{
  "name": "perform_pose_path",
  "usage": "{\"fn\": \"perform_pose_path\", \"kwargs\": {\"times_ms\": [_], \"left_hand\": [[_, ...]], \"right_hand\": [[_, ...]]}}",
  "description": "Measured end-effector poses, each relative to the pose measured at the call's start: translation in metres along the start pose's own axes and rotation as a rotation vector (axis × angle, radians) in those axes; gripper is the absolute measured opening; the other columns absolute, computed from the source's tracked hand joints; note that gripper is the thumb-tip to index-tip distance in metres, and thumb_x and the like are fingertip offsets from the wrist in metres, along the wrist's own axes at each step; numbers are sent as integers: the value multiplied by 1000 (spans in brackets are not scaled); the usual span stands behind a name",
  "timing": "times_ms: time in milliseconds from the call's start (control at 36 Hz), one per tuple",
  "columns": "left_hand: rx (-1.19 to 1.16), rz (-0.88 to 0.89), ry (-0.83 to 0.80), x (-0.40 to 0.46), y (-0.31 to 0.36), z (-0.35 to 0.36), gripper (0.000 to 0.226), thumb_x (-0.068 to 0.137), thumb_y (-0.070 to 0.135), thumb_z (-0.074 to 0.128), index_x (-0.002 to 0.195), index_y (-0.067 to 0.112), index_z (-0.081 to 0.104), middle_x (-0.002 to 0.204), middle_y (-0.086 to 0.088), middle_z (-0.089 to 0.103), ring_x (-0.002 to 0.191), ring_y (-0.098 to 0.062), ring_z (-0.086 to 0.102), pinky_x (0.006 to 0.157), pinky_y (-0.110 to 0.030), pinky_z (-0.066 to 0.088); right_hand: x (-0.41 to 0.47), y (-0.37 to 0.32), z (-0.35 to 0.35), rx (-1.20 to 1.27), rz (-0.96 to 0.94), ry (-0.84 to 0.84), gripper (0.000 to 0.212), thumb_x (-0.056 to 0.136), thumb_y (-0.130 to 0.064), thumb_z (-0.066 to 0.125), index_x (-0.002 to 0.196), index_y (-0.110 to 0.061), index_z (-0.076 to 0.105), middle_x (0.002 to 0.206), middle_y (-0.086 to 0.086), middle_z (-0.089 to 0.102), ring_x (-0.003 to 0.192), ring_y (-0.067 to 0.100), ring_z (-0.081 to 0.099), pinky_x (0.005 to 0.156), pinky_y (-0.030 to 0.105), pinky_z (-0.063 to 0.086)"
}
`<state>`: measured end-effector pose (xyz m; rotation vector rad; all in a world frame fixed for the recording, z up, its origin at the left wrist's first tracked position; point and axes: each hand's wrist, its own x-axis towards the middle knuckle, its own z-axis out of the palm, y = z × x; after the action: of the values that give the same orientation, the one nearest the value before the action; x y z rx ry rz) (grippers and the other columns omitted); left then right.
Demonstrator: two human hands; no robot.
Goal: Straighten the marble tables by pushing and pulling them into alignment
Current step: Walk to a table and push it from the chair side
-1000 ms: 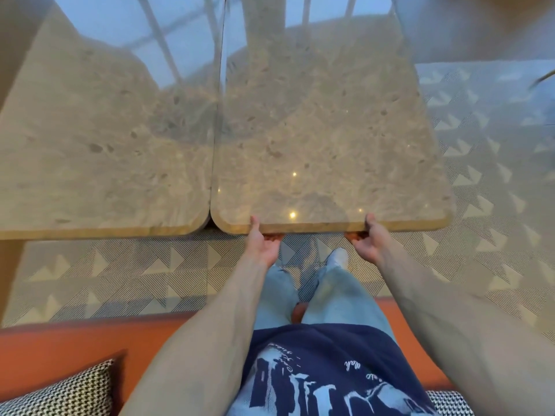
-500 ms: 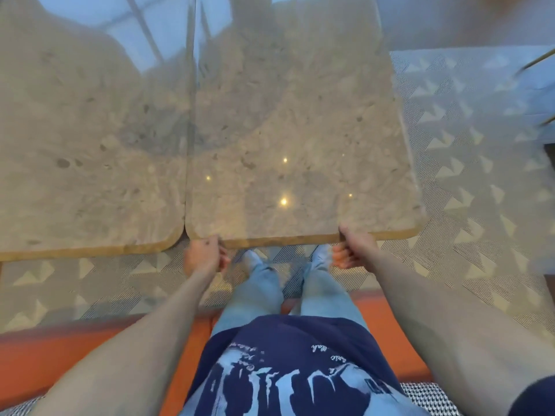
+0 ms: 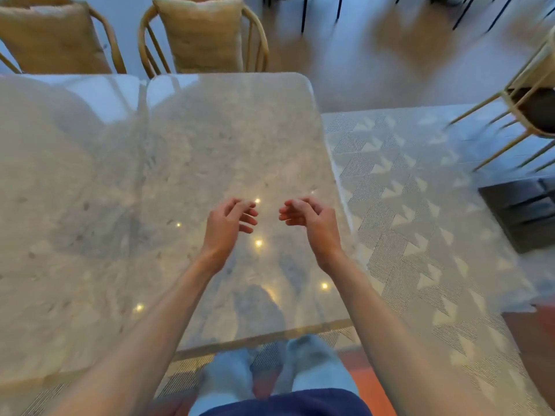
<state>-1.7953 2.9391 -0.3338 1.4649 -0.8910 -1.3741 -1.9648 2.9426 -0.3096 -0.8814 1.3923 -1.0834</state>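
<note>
Two beige marble tables stand side by side, the left table and the right table, with only a thin seam between them. Their far edges look nearly level. My left hand and my right hand hover above the near half of the right table, fingers loosely curled and holding nothing. Neither hand touches the marble. The frame is blurred by motion.
Two rattan chairs with tan cushions stand at the tables' far side. Another chair frame is at the right. A patterned grey rug lies to the right, with a dark box on it. An orange bench is beneath me.
Both hands have let go of the right table's near edge and risen over its top. The view has lifted, so the far edges and chairs now show.
</note>
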Motion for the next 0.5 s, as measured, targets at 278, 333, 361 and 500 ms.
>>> {"fn": "perform_pose_path", "kwargs": {"times_ms": [278,333,361,500], "left_hand": [[-45,251,-61,42,58,160,23,87,25,53,90,8,69,86,-7,73,81,-22,69,71,-32,55],[-41,291,0,51,62,200,23,88,23,53,90,7,69,87,-8,73,82,-22,69,72,-33,56],[-43,299,36,56,65,220,22,88,22,53,89,6,69,87,-9,73,82,-22,68,73,-34,55],[-107,279,158,87,94,339,22,99,7,47,88,6,66,90,-14,69,84,-25,64,78,-42,49]], "right_hand": [[90,-76,-152,130,-222,-74,22,97,-11,51,95,0,70,87,15,76,81,29,72,73,31,56],[119,-88,-187,161,-266,-137,25,92,-18,52,94,-2,71,88,15,76,81,29,72,72,30,56],[133,-94,-201,183,-270,-172,26,90,-21,52,94,-3,71,88,15,76,81,30,72,71,29,56],[192,-136,-272,198,-283,-264,25,90,-24,54,92,-7,71,86,13,76,80,28,72,71,30,55]]}}
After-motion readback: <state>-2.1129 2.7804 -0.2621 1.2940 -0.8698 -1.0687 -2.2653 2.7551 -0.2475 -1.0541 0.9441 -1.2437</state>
